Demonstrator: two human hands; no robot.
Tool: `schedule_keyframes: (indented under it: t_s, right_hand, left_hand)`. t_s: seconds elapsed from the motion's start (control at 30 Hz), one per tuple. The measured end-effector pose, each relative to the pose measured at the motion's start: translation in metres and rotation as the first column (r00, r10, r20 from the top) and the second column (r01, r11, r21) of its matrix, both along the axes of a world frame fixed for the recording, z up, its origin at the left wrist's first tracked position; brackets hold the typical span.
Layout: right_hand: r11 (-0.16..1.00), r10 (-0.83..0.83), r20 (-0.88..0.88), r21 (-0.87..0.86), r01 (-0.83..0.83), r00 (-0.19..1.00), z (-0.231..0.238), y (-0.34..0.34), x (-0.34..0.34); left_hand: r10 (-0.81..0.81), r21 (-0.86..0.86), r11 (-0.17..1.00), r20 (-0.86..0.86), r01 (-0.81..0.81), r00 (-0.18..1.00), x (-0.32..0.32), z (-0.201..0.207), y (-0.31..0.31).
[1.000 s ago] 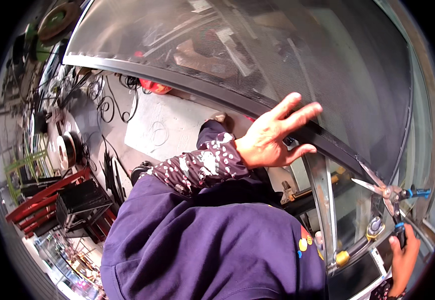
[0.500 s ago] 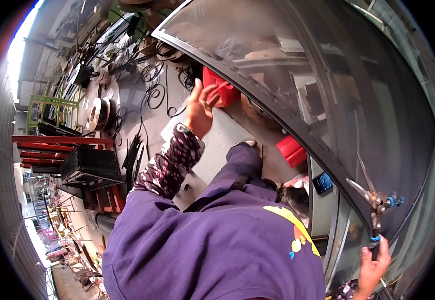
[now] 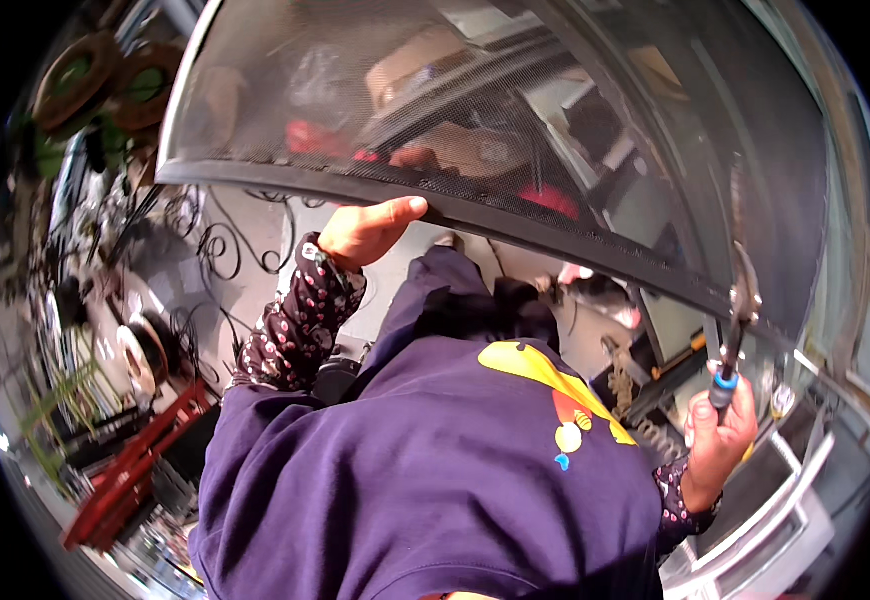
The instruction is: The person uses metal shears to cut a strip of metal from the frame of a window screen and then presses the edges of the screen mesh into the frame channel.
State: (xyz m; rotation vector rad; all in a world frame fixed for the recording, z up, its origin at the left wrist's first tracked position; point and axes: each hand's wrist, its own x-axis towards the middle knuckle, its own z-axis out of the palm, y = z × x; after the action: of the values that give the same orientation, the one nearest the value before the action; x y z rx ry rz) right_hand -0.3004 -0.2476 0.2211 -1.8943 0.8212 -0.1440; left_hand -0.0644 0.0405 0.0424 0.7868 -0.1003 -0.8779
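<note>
A large panel of dark wire mesh in a black frame [image 3: 555,235] curves across the upper picture. My left hand [image 3: 367,230] grips the frame's lower edge, thumb on the near side and fingers behind the mesh. My right hand [image 3: 717,440] holds pliers [image 3: 737,320] with blue and black handles. The pliers point upward, their jaws clamped at the frame's edge on the right. My dark blue apron fills the lower middle, and patterned sleeves cover both arms.
Curled iron scrollwork [image 3: 220,250] and cables lie on the grey floor at left. A red metal rack [image 3: 140,460] and a wire spool [image 3: 135,350] stand at lower left. Red items [image 3: 545,200] and boxes show through the mesh. Metal frames [image 3: 785,500] sit at lower right.
My left hand left a red object on the floor and rose to grip the mesh frame's edge. My right hand with the pliers came up higher. The view swung.
</note>
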Motion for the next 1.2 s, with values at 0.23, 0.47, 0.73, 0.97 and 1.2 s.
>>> schedule_keyframes:
  t_s: [0.23, 0.47, 0.73, 0.97, 1.2]
  right_hand:
    - [0.992, -0.099, -0.243, 0.057, 0.116, 0.965, 0.006, 0.034, 0.016]
    - [0.994, -0.106, -0.335, -0.047, 0.096, 0.936, 0.004, 0.041, -0.001]
    - [0.994, 0.087, -0.402, -0.029, -0.108, 0.911, 0.005, 0.032, 0.018]
    - [0.974, 0.17, -0.394, -0.073, -0.215, 0.903, 0.008, 0.036, 0.037]
    - [0.898, 0.029, -0.709, -0.291, -0.33, 0.704, 0.048, 0.068, 0.058]
  left_hand:
    - [-0.289, 0.095, 0.951, -0.074, 0.295, 0.955, -0.012, -0.012, -0.047]
    - [-0.097, -0.008, 0.995, -0.06, 0.097, 0.993, -0.018, -0.008, -0.044]
    - [-0.259, -0.157, 0.951, 0.061, 0.265, 0.964, -0.004, -0.028, -0.039]
    - [-0.118, -0.135, 0.981, 0.149, 0.138, 0.982, -0.007, -0.022, -0.046]
    - [-0.402, 0.257, 0.903, 0.217, 0.345, 0.89, -0.004, -0.017, -0.031]
